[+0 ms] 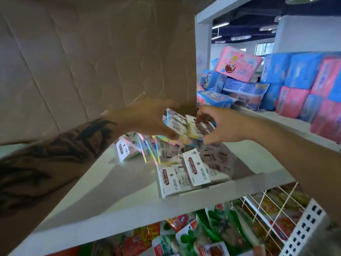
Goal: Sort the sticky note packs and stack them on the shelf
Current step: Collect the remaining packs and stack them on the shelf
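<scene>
On the white shelf [118, 183] lie several sticky note packs with white "STICKY NOTE" header cards and pastel pads. Two flat packs [184, 174] rest near the front edge, and one small pack [125, 150] stands further left. A loose pile [160, 150] sits behind them. Above that pile my left hand [147, 117] and my right hand [219, 124] together grip a bundle of packs [186, 126] from either side, fingers curled round its ends. The bundle hangs just above the shelf, close to the cardboard behind.
A large brown cardboard box [96, 58] fills the back left of the shelf. Pink and blue wrapped packages [295, 85] are stacked on the shelf to the right. Below, snack bags [203, 230] sit behind a white wire rack [273, 209].
</scene>
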`<state>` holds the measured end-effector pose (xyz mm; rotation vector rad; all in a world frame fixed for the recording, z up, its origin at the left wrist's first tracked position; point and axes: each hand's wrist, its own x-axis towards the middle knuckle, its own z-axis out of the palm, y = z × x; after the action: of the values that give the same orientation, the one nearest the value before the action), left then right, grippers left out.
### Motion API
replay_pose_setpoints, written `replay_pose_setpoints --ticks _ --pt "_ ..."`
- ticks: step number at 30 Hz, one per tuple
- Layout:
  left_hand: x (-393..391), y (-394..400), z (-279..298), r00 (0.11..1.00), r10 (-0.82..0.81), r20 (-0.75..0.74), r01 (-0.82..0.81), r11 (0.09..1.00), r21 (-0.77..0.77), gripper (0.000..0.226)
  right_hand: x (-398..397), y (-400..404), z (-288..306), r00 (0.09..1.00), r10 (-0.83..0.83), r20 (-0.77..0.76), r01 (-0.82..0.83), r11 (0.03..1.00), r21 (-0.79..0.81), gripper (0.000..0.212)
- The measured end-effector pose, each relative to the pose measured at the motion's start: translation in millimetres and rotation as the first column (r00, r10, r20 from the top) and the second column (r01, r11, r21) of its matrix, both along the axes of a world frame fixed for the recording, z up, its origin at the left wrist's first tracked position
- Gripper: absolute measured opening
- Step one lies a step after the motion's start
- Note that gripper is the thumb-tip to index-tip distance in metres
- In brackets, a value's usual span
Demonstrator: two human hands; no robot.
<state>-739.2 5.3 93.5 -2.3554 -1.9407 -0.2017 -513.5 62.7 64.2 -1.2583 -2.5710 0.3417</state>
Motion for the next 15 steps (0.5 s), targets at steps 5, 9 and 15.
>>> replay_pose_setpoints --ticks 5,9,15 --pt "-49.0 -40.5 2.5 0.997 0.025 0.073 -0.034 0.991 0.13 0.095 -22.8 -17.2 11.3 0.999 0.033 -0.014 -0.033 0.999 0.03 0.051" --pt "-106.4 -89.6 0.3 0.983 0.108 0.148 -0.131 0.979 0.157 0.107 -72.0 -44.2 22.0 0.993 0.102 -0.051 -0.099 0.993 0.066 0.048" --pt "-212.7 -185.8 -14.4 0.927 0.237 0.292 -0.297 0.938 0.18 0.094 -180.6 -104.6 25.6 0.96 0.271 -0.073 -0.266 0.962 0.065 0.049"
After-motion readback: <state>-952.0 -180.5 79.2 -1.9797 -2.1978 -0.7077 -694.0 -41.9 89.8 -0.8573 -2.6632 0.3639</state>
